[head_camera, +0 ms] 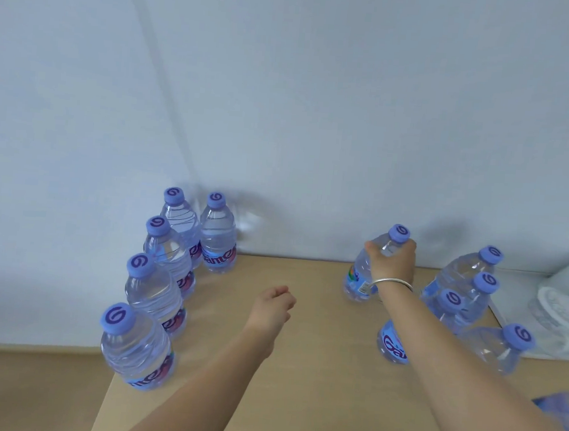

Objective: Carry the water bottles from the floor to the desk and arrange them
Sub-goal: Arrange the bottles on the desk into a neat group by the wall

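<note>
Clear water bottles with purple caps stand on a light wooden desk point(316, 369). Several form a row along the desk's left edge, from the nearest bottle point(137, 348) to the far pair by the wall point(217, 236). My right hand point(392, 261) grips the shoulder of an upright bottle point(361, 271) at the back right, just under its cap. More bottles cluster to its right point(463, 281), one partly hidden behind my right forearm point(392, 345). My left hand point(273, 307) hovers over the desk's middle, fingers loosely curled, holding nothing.
A plain white wall point(284, 97) rises directly behind the desk. A white object with a round patterned part point(560, 302) sits off the desk's right edge. Brown floor point(28, 389) shows at lower left. A blue patterned fabric corner point(562, 413) appears at lower right.
</note>
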The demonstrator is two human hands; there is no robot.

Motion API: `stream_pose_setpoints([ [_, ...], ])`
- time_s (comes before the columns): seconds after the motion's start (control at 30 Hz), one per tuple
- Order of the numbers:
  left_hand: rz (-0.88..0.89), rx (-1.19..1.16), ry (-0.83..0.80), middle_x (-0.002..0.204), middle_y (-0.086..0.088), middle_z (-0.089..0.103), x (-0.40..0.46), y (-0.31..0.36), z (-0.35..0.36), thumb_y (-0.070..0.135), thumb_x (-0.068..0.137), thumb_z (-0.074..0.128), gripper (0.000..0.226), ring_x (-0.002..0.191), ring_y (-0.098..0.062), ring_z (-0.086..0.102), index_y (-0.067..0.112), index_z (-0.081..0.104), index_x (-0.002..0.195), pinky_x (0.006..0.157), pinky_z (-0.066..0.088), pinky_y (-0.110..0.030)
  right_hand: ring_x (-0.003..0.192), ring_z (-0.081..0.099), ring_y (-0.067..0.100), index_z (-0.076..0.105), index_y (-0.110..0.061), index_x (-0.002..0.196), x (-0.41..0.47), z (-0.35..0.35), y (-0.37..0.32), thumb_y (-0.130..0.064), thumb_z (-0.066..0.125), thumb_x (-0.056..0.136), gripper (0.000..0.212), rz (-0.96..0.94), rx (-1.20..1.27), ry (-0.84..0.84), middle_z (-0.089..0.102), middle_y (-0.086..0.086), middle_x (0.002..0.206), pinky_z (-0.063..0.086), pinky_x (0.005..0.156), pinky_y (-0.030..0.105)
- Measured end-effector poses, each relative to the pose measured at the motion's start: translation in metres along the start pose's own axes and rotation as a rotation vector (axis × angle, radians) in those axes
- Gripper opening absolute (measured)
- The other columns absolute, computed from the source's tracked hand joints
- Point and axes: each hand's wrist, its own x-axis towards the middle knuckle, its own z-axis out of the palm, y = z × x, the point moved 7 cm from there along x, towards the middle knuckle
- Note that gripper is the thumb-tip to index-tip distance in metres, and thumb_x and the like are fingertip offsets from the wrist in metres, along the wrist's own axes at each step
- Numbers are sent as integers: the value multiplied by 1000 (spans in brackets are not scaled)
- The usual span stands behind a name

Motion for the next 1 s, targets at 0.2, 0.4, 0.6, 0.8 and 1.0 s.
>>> stream_pose_setpoints([
  [0.2, -8, -53, -16, 84, 0, 51, -2, 16, -11, 9, 92, 50, 21, 92, -18, 51, 11, 53, 113, 80, 42, -28, 94, 57, 23, 52, -15, 112, -36, 28, -51, -25, 74, 74, 45, -95, 199, -201, 57, 1, 99, 44, 85, 31],
  [0.4, -97, -181, -112, 128, -16, 46, -11, 25, -22, 41, 93, 50, 46, 107, -26, 52, 18, 43, 133, 92, 45, -36, 90, 59, 14, 57, -14, 104, -71, 33, -127, -18, 75, 76, 33, -262, 331, -476, 61, 1, 97, 45, 79, 28],
  [0.6, -146, -624, -533, 111, -19, 66, -47, 45, -19, 65, 52, 74, 85, 87, -28, 71, 9, 64, 115, 64, 59, -33, 73, 65, 2, 63, -20, 93, -108, 32, -176, -23, 77, 67, 30, -370, 499, -766, 69, -14, 76, 49, 68, 18],
  [0.8, 13, -696, -707, 104, -21, 67, -76, 60, -22, 33, 30, 97, 87, 85, -34, 69, 0, 69, 106, 64, 59, -33, 80, 68, 15, 63, -18, 95, -136, 42, -190, -42, 64, 56, 46, -332, 620, -988, 71, -2, 89, 52, 73, 25],
  [1.0, 205, -637, -537, 101, -17, 70, -91, 66, -32, 37, 29, 95, 83, 82, -32, 71, 8, 70, 103, 60, 59, -31, 89, 68, 21, 59, -16, 97, -136, 43, -189, -46, 63, 67, 43, -348, 517, -960, 69, -1, 94, 50, 81, 34],
])
